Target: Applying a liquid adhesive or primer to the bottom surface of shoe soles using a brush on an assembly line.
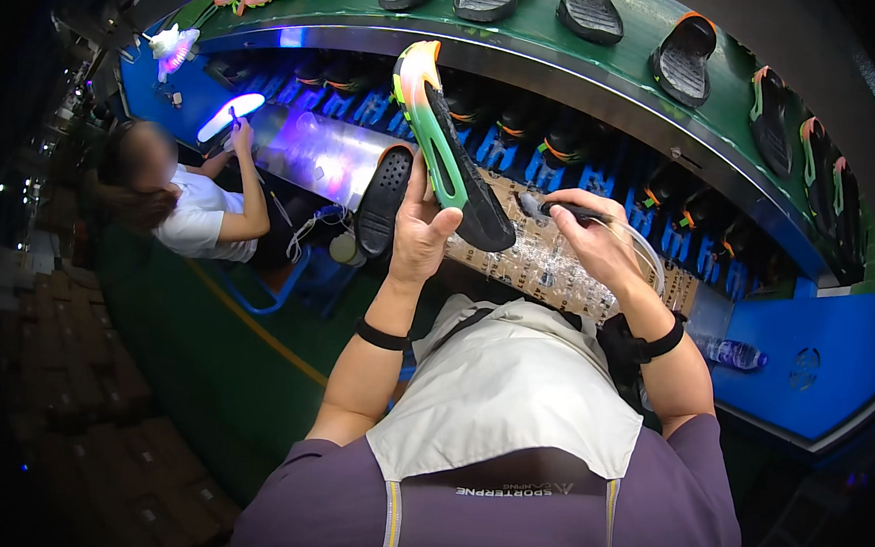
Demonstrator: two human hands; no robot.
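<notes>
My left hand (423, 231) is closed around the middle of a shoe sole (429, 123), held up on a slant. Its side runs from orange at the top to green, and its lower end is black. Just left of that hand is a second, black sole (380, 205) with small holes; whether it lies on the bench or touches my fingers I cannot tell. In my right hand (599, 245) is a black-handled brush (576, 214) with a pale tube trailing from it. Its greyish tip (533, 206) points toward the sole, apart from it.
Printed cardboard under clear film (548, 265) covers the bench before me. Behind it, blue racks (544, 165) hold several dark shoe parts. Above runs a green belt (533, 29) carrying soles. At left a co-worker (196, 209) holds a brightly lit sole (232, 116). A plastic bottle (738, 354) lies at right.
</notes>
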